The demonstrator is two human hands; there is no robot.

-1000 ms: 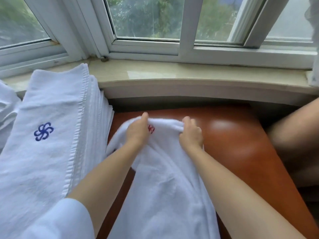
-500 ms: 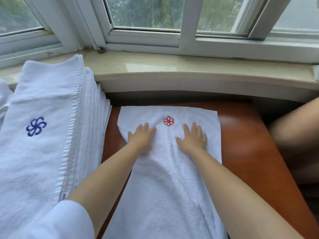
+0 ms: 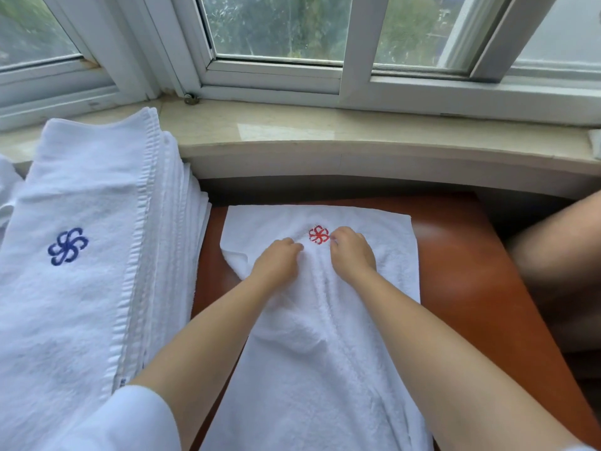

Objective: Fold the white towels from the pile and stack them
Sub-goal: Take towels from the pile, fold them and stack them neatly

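Your left hand (image 3: 276, 260) and right hand (image 3: 353, 252) both sit on the white towel (image 3: 325, 353) spread lengthwise across the reddish-brown table (image 3: 471, 288), its far edge lying flat just short of the table's back edge below the window sill (image 3: 357, 135). Both of your hands have the fingers curled down into the cloth, and the terry bunches up in a soft ridge between and behind them, so each hand appears to be gathering a pinch of towel rather than pressing it flat; the fingertips themselves are tucked under, and you cannot see exactly how much cloth each one holds. The red flower emblem (image 3: 318, 235) stitched into the towel shows just beyond your knuckles, between the two hands and touching neither plainly, though your right hand's fingers are right beside it. The towel's far left corner is turned under a little, near your left hand. To your left, touching the table's side, stands the stack of folded towels (image 3: 97, 288), its top towel bearing a blue flower emblem (image 3: 67, 246) and its layered edges facing the table. A rumpled bit of white cloth (image 3: 8, 190) peeks out at the far left edge. At the right edge of the view, a blurred bare limb (image 3: 559, 255) of another person lies beside the table.
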